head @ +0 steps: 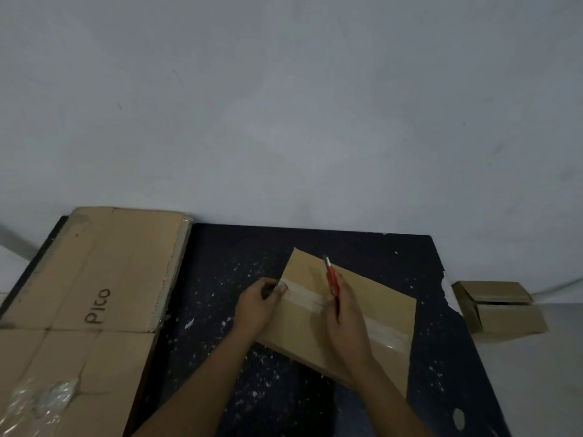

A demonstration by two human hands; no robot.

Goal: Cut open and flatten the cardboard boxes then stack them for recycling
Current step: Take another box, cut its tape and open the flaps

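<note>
Legible text, one item: "PICO", handwritten in dark capitals on the large flattened cardboard sheet (pixel 94 279) at left of the dark mat, letters running sideways. No other lettering, labels or numbers readable anywhere.

1. We see a taped cardboard box (pixel 372 298) lying on a dark speckled table (pixel 220 310).
2. Our left hand (pixel 257 302) grips the box's left end at the clear tape (pixel 307 298).
3. Our right hand (pixel 345 316) holds a red utility knife (pixel 332 280) over the tape.
4. Flattened cardboard (pixel 94 279) marked "PICO" lies left; a small opened box (pixel 500 305) sits right.
</note>
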